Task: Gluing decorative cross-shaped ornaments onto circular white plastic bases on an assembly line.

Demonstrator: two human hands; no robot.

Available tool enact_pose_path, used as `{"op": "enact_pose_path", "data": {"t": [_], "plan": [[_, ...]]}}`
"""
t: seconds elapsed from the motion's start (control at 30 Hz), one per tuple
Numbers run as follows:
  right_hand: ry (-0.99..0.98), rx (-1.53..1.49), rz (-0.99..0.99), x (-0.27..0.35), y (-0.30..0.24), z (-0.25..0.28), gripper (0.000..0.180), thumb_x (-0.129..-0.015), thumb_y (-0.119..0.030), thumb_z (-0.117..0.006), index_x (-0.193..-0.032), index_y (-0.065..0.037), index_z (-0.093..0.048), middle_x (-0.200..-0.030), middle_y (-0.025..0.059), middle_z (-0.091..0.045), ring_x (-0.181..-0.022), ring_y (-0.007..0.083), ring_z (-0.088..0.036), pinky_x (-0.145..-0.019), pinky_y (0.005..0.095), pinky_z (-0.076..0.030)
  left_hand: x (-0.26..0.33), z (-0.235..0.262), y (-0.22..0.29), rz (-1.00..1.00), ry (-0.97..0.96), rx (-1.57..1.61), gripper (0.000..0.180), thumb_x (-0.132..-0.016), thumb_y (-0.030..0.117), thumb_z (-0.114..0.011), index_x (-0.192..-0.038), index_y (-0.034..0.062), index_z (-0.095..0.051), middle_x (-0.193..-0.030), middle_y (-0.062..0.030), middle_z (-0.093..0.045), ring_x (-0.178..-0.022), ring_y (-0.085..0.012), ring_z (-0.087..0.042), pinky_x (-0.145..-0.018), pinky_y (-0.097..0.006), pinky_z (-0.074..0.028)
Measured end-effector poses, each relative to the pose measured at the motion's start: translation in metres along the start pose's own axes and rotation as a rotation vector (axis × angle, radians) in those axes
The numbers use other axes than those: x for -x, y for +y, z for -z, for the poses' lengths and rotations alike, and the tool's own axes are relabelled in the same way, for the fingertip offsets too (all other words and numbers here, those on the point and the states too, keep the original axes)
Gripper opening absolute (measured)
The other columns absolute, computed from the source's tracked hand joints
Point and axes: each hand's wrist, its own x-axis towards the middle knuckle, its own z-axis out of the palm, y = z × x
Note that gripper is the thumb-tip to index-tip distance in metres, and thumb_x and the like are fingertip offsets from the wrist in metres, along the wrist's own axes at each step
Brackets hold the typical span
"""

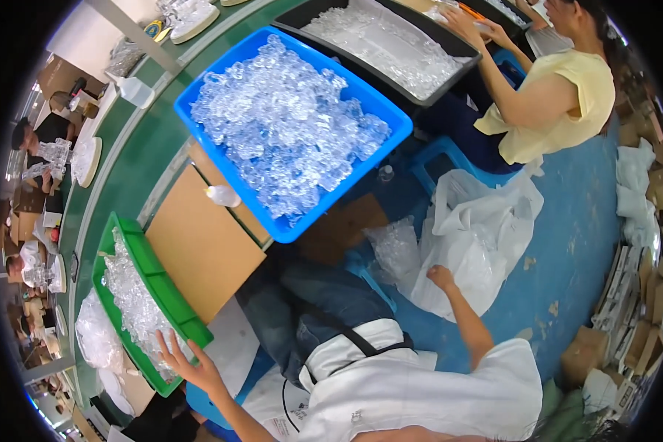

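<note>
My left hand (188, 361) is open, fingers spread, over the near end of a long green bin (166, 283). Clear plastic pieces (136, 302) fill that bin. In front of the white plastic bag (486, 236) on the floor, my right hand (440, 277) is closed, its fingertips curled out of sight. What it holds, if anything, cannot be made out. A blue tub (388, 114) heaped with clear plastic parts (287, 118) stands ahead of me. Between the two containers lies a brown cardboard sheet (195, 239), with a small white bottle (222, 195) beside it.
A clear bag of parts (395, 250) leans against the white bag. At the far right, a person in a yellow top (560, 96) sits on a blue stool (435, 155) by a black tray (457, 77). A green conveyor (158, 121) curves along the left. Cardboard boxes (586, 350) line the right.
</note>
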Motion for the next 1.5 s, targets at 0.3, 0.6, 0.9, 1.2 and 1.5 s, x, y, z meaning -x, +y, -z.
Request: {"op": "enact_pose_path", "data": {"t": [0.3, 0.6, 0.9, 1.2, 1.5], "plan": [[-0.250, -0.220, -0.014, -0.083, 0.057, -0.168, 0.020, -0.075, -0.017, -0.054, -0.090, -0.013, -0.066, -0.091, 0.0125, -0.066, -0.086, 0.0321, -0.063, -0.072, 0.0431, -0.052, 0.041, -0.014, 0.066, 0.121, 0.178, 0.200, 0.022, -0.091, 0.008, -0.051, -0.109, -0.0031, -0.058, -0.109, -0.0125, -0.058, -0.102, -0.0241, -0.053, -0.092, -0.034, -0.040], [-0.238, -0.445, -0.151, -0.113, 0.113, -0.286, 0.026, -0.083, -0.029, -0.055, -0.098, -0.008, -0.058, -0.074, 0.0067, -0.057, -0.057, 0.0187, -0.053, -0.047, 0.0348, -0.043, 0.049, -0.068, 0.012, 1.465, 0.008, 1.751, 0.068, -0.083, 0.035, -0.063, -0.136, 0.0040, -0.033, -0.137, -0.0185, -0.037, -0.128, -0.0316, -0.035, -0.106, -0.054, -0.026], [-0.112, -1.770, -1.016, -0.112, 0.082, -0.297, 0.050, -0.080, -0.030, -0.060, -0.117, -0.002, -0.041, -0.075, 0.0088, -0.049, -0.060, 0.0226, -0.049, -0.054, 0.0377, -0.046, -0.008, -0.134, -0.037, 1.113, 0.257, 1.825, 0.059, -0.090, 0.034, -0.053, -0.137, 0.0037, -0.033, -0.140, -0.0177, -0.034, -0.129, -0.0362, -0.031, -0.108, -0.057, -0.022], [0.218, -2.291, -1.371, -0.141, 0.087, -0.309, 0.019, -0.084, -0.026, -0.055, -0.083, -0.009, -0.048, -0.066, 0.0037, -0.048, -0.057, 0.0179, -0.046, -0.057, 0.0356, -0.043, -0.001, -0.145, -0.096, 1.484, 0.416, 1.774, 0.037, -0.095, 0.014, -0.043, -0.125, -0.0063, -0.042, -0.127, -0.0225, -0.047, -0.118, -0.0379, -0.045, -0.101, -0.049, -0.038], [0.030, -2.315, -1.530, -0.129, 0.096, -0.336, 0.023, -0.089, -0.033, -0.052, -0.080, -0.012, -0.052, -0.074, 0.0099, -0.053, -0.073, 0.0250, -0.053, -0.080, 0.0528, -0.038, -0.002, -0.126, -0.101, 1.487, 0.452, 1.720, 0.036, -0.095, 0.015, -0.044, -0.124, -0.0042, -0.043, -0.126, -0.0210, -0.049, -0.117, -0.0364, -0.047, -0.101, -0.048, -0.038]]}}
